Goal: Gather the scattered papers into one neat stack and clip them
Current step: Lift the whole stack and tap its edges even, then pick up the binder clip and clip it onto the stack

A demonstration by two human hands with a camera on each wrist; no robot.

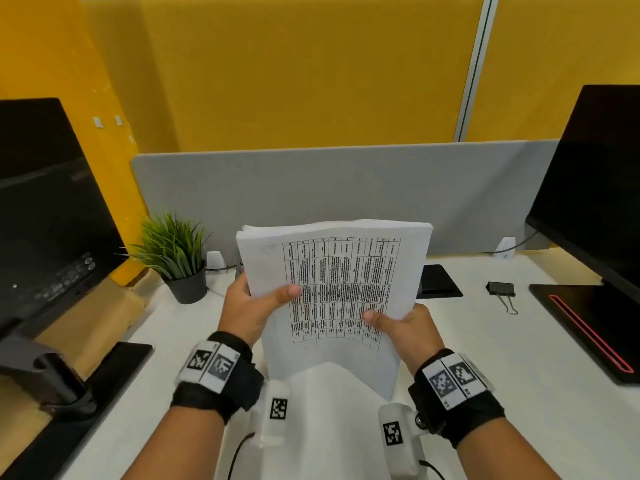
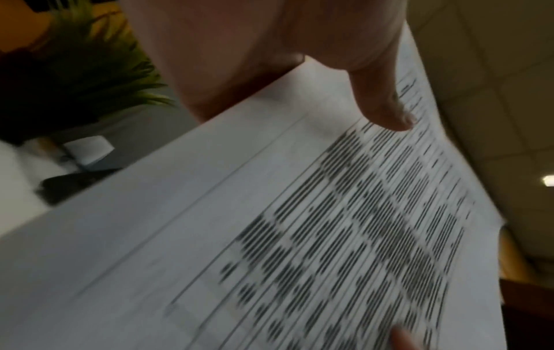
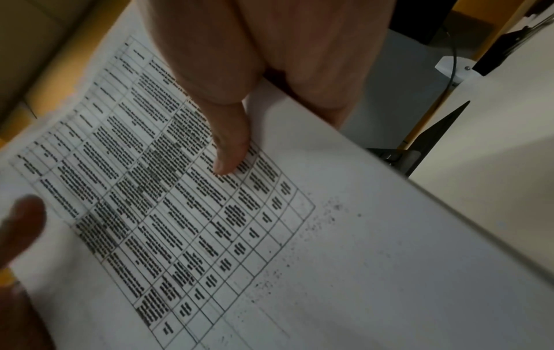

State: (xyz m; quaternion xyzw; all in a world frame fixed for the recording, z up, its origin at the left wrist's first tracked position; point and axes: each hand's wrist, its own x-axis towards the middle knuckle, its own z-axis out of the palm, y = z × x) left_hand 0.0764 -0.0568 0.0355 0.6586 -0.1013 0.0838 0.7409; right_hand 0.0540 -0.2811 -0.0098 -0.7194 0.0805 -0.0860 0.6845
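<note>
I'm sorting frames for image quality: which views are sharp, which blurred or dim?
Head view: bright and sharp, the table on the paper stack visible, edges bowed by the wide lens. Left wrist view: dim, print smeared by motion blur. Right wrist view: dim, grid clearer, the left thumb at the edge out of focus.

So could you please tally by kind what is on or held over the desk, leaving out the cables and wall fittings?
Paper stacks: 1, the paper stack, held by the left hand and right hand
Binder clips: 1
Potted plants: 1
Monitors: 2
Total: 5
</note>
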